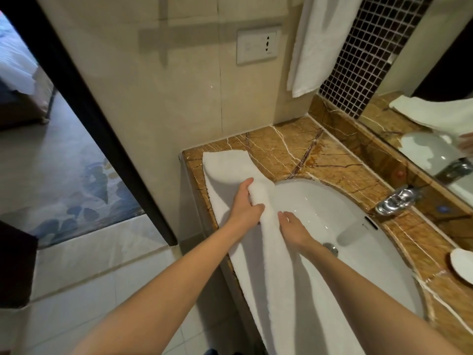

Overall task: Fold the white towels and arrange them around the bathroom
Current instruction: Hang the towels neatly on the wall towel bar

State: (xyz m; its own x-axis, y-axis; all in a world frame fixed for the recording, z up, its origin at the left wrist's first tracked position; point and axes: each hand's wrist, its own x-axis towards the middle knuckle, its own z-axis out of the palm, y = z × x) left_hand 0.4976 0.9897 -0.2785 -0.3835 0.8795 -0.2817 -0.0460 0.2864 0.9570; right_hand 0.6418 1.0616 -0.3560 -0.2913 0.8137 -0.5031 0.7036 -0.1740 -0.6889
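Note:
A long white towel (276, 267) lies along the front edge of the brown marble counter (314, 155), draped partly over the white sink (358, 247). My left hand (244, 203) grips a raised fold of the towel near its far end, thumb and fingers wrapped round it. My right hand (294, 226) lies on the towel just to the right of that fold; its fingertips are tucked into the cloth and hidden. A second white towel (317, 39) hangs on the wall above the counter's back corner.
A chrome faucet (396, 198) stands behind the sink under a mirror (435, 103). A white soap dish (463, 265) sits at the counter's right end. A wall socket plate (257, 46) is above the counter. The open doorway (51, 149) lies to the left, over a tiled floor.

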